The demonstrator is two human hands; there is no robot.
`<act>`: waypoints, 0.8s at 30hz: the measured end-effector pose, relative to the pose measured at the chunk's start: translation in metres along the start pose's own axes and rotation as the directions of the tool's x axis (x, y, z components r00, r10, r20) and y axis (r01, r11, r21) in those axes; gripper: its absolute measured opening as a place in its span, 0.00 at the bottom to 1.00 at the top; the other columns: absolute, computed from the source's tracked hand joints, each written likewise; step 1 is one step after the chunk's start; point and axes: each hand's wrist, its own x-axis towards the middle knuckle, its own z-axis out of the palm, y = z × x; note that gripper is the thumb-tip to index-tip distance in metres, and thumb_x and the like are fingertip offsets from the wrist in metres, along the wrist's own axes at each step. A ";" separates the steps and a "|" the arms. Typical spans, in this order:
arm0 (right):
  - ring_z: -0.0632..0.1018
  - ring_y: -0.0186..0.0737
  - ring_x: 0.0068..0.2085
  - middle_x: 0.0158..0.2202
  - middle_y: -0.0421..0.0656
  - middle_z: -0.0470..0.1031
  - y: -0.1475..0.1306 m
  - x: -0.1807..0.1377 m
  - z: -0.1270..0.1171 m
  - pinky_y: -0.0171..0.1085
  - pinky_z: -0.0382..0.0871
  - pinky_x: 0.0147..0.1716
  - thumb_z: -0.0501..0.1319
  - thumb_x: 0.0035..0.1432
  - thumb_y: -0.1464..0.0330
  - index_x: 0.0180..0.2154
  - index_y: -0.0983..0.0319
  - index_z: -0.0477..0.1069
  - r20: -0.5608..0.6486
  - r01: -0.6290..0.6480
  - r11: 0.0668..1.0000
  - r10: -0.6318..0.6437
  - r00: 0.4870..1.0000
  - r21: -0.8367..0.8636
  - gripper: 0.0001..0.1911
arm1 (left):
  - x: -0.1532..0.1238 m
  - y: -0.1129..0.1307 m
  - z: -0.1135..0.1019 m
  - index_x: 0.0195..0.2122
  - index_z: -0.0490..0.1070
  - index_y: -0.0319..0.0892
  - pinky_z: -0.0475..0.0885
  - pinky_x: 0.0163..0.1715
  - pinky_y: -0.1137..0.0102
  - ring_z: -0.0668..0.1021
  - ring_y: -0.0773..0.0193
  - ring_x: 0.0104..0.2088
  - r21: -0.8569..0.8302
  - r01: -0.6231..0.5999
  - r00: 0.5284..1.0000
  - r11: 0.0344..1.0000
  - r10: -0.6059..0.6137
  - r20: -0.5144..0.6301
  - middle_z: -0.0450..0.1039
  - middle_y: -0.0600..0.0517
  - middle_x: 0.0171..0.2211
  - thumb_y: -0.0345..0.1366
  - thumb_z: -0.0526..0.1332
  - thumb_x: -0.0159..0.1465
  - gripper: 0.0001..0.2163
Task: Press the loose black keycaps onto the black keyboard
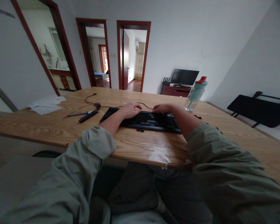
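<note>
A black keyboard (pixel 149 122) lies on the wooden table in front of me. My left hand (pixel 131 110) rests over its left-middle part, thumb and fingers apart. At the far edge, right of the middle, my right hand (pixel 163 108) reaches down with bent fingers held together. What those fingertips hold, if anything, is hidden. Small black pieces (pixel 140 130), perhaps keycaps, lie by the near edge, and more dark pieces (pixel 197 117) lie beyond my right forearm. The keyboard's cable (pixel 97 106) runs to the left in a bundle.
Left of the keyboard lie a black pen-shaped tool (pixel 88 116) and a blue thin-handled tool (pixel 79 114). White paper (pixel 48 104) covers the table's left end. A clear bottle with a red lid (pixel 195 94) stands behind my right forearm. The table's near edge (pixel 163 166) looks chipped.
</note>
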 end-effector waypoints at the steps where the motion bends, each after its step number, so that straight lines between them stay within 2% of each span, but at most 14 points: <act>1: 0.74 0.41 0.36 0.42 0.46 0.78 0.002 0.001 0.001 0.36 0.65 0.30 0.60 0.59 0.61 0.47 0.60 0.75 -0.009 0.013 1.000 -0.013 1.000 -0.002 0.16 | 0.000 0.001 -0.001 0.46 0.78 0.43 0.71 0.51 0.66 0.78 0.56 0.49 0.000 0.000 1.000 1.000 0.000 0.000 0.78 0.48 0.48 0.36 0.57 0.63 0.14; 6: 0.72 0.38 0.33 0.38 0.44 0.77 0.012 0.003 0.004 0.35 0.63 0.28 0.60 0.59 0.59 0.45 0.60 0.74 0.008 0.077 0.996 -0.077 0.997 0.034 0.15 | -0.002 0.003 -0.003 0.47 0.79 0.42 0.71 0.52 0.64 0.78 0.54 0.48 -0.011 0.012 1.000 1.000 -0.012 0.002 0.78 0.46 0.48 0.35 0.57 0.63 0.14; 11: 0.72 0.37 0.34 0.37 0.42 0.78 0.017 0.005 0.004 0.34 0.64 0.31 0.61 0.58 0.56 0.41 0.59 0.75 0.033 0.140 0.988 -0.142 0.989 0.065 0.15 | -0.003 0.004 -0.003 0.47 0.78 0.41 0.70 0.54 0.64 0.78 0.55 0.49 0.006 0.023 1.000 1.000 -0.023 0.015 0.78 0.46 0.49 0.35 0.57 0.63 0.14; 19: 0.74 0.40 0.34 0.38 0.45 0.79 0.008 -0.004 0.003 0.36 0.64 0.31 0.64 0.55 0.53 0.43 0.61 0.78 0.017 0.105 0.993 -0.106 0.994 0.049 0.20 | -0.003 0.005 -0.004 0.47 0.78 0.42 0.70 0.53 0.66 0.77 0.55 0.49 0.015 0.023 1.000 1.000 -0.023 0.017 0.78 0.47 0.49 0.35 0.57 0.63 0.14; 24: 0.72 0.38 0.34 0.36 0.43 0.78 0.008 -0.001 0.004 0.35 0.63 0.32 0.64 0.54 0.57 0.40 0.62 0.77 -0.008 0.139 0.989 -0.139 0.990 0.050 0.16 | -0.003 0.007 -0.007 0.47 0.78 0.42 0.70 0.51 0.69 0.78 0.57 0.48 0.027 0.033 0.999 0.999 -0.034 0.041 0.78 0.48 0.48 0.36 0.57 0.63 0.15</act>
